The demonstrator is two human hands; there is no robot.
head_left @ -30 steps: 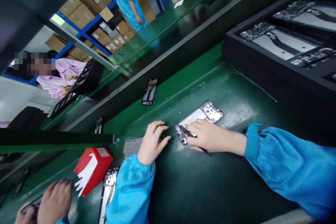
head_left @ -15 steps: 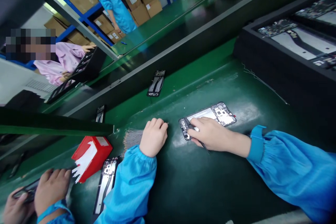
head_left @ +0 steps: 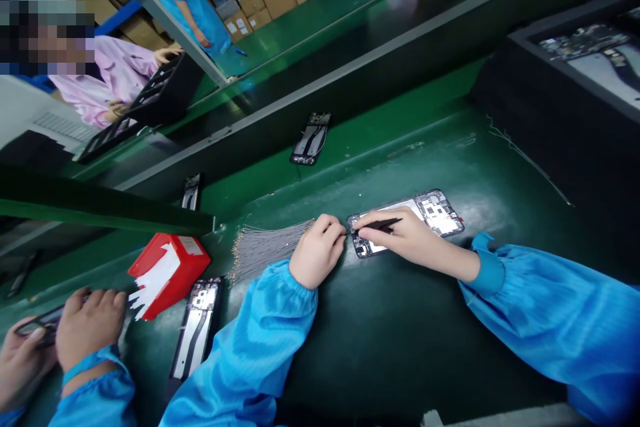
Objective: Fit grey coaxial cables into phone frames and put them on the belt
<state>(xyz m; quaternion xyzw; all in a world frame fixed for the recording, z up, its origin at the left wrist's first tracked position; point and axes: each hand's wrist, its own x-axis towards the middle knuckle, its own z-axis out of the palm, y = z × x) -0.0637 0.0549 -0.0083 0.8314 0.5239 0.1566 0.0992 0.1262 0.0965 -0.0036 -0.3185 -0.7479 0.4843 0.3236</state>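
An opened phone frame (head_left: 430,208) with its circuit board showing lies on the green bench top (head_left: 400,320). My right hand (head_left: 407,237) rests on its near end, closed on black tweezers (head_left: 383,223) whose tip points left. My left hand (head_left: 319,251) sits just left of the phone, fingers pinched together by the tweezers' tip; what they pinch is too small to make out. A fan of thin grey wire-like parts (head_left: 263,247) lies just left of that hand.
A red box (head_left: 163,271) and another phone frame (head_left: 195,328) lie at the left. A co-worker's hands (head_left: 75,333) hold a phone at bottom left. A third frame (head_left: 311,139) lies on the belt beyond. Black trays (head_left: 575,80) of phones stand at right.
My left hand has moved right from the grey parts to the phone's end, fingers pinched. My right hand has turned the tweezers so the tip meets my left fingers.
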